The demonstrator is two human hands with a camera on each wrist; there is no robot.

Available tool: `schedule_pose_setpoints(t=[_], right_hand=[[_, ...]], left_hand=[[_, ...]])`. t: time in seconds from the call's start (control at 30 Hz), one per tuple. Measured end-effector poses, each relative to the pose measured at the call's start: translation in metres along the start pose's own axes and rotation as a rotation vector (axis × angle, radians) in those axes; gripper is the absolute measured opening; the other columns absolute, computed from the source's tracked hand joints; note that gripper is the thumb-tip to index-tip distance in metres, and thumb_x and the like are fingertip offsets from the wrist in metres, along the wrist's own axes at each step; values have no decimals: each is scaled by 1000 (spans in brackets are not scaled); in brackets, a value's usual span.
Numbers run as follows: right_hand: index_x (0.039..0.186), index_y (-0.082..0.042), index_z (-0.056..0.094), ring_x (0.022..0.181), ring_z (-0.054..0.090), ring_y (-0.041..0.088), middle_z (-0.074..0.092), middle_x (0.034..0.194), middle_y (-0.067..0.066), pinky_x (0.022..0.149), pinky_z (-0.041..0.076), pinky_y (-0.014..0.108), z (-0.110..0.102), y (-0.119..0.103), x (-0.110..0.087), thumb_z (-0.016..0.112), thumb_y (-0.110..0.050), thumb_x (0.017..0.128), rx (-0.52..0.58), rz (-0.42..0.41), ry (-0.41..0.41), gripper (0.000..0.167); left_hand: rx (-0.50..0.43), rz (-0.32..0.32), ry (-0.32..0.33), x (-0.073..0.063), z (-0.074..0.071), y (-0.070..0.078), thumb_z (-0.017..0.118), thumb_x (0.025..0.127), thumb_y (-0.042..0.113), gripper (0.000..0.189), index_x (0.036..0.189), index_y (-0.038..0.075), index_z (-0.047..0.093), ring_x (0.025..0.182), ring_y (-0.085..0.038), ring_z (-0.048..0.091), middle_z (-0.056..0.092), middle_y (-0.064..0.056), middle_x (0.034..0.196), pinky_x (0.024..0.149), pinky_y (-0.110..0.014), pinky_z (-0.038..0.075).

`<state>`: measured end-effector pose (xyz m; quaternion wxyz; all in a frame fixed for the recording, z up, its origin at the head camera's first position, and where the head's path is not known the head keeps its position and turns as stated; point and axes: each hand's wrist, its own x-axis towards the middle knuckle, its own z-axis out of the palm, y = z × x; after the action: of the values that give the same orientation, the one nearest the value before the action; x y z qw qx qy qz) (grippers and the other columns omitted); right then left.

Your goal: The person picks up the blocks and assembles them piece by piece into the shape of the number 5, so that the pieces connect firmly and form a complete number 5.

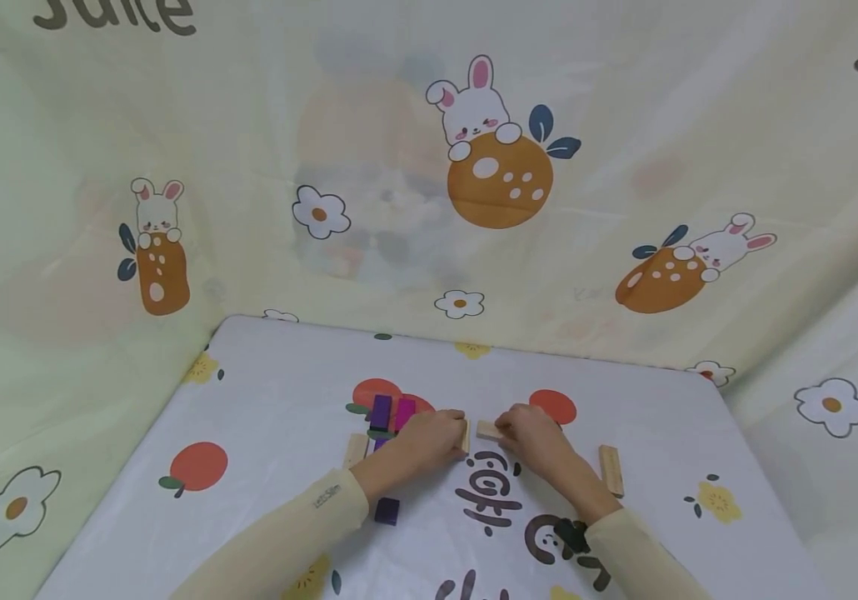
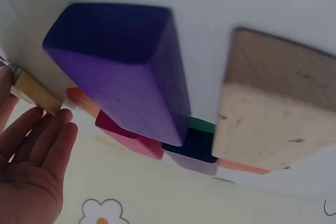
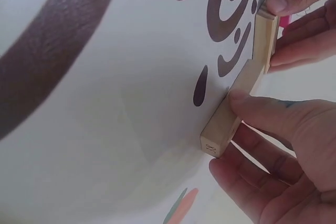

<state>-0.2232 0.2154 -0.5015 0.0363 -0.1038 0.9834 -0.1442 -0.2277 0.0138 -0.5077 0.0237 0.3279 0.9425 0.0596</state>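
My left hand [image 1: 432, 437] holds a plain wooden block [image 3: 264, 38] by its ends, thumb on one side and fingers on the other. Another plain wooden block [image 1: 487, 431] is pinched by my right hand [image 1: 537, 435], its thumb lying along the near face in the right wrist view. The two wooden blocks rest on the white cloth at an angle, their ends close together; whether they touch I cannot tell. Nearest the left wrist are a purple block [image 2: 121, 72], a pink block [image 2: 128, 137], a dark blue-purple block [image 2: 191, 150] and a wooden block [image 2: 273, 124].
A dark purple block [image 1: 387, 512] lies below the left forearm. Beyond the right hand a separate wooden block [image 1: 611, 471] lies on the printed tablecloth [image 1: 264, 375]. Patterned curtains [image 1: 369, 275] stand behind and at both sides of the table.
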Motion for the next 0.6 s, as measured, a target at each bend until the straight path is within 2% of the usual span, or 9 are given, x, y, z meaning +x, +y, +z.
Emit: schedule_pose_setpoints(t=[0.3,0.6], right_hand=[[114,-5,81,90,69,19,79,107,10,88,65,38,-2,-4,5,87,-11,87,27,27,-42,27],[112,-5,82,92,71,20,79,107,11,91,65,40,-1,-3,7,87,-10,86,27,9,-24,27]], left_hand=[[-25,1,-11,6,4,1,80,95,36,41,129,13,76,122,-20,74,70,-4,144,98,-32,62],[-53,4,-3,8,4,0,80,95,34,41,130,12,75,116,-21,76,71,-5,142,94,-32,64]])
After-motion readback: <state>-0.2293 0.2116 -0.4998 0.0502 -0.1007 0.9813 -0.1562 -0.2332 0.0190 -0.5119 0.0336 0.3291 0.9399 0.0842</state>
